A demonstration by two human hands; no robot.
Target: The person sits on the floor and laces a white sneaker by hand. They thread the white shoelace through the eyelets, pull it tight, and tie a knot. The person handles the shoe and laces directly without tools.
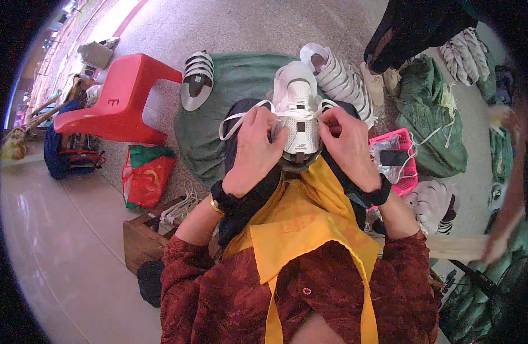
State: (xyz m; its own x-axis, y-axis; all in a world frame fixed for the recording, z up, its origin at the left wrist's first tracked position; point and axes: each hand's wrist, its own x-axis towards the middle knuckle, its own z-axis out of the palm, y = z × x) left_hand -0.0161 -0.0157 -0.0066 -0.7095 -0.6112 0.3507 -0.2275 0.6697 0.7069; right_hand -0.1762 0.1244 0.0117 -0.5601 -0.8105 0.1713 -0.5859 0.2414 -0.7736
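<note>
Left hand (255,143): pinches white flat lace (234,116)
Right hand (351,144): seemingly pinches lace
White mesh shoe (300,94): pull evenly

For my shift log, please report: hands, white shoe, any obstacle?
Left hand, right hand: at the white laces, exact grip unclear. White shoe: between both hands. Nothing visibly in the way.

- The white shoe (294,133) has small dark marks down its middle, and the lower one looks a bit like a letter.
- The red stool (126,92) has one dark sign on it, like a big letter.
- The yellow apron (315,229) has big, pale orange-red letters, too faint to read well.
- The red and green bag (146,178) has light print on its red part, too blurry to read.
</note>
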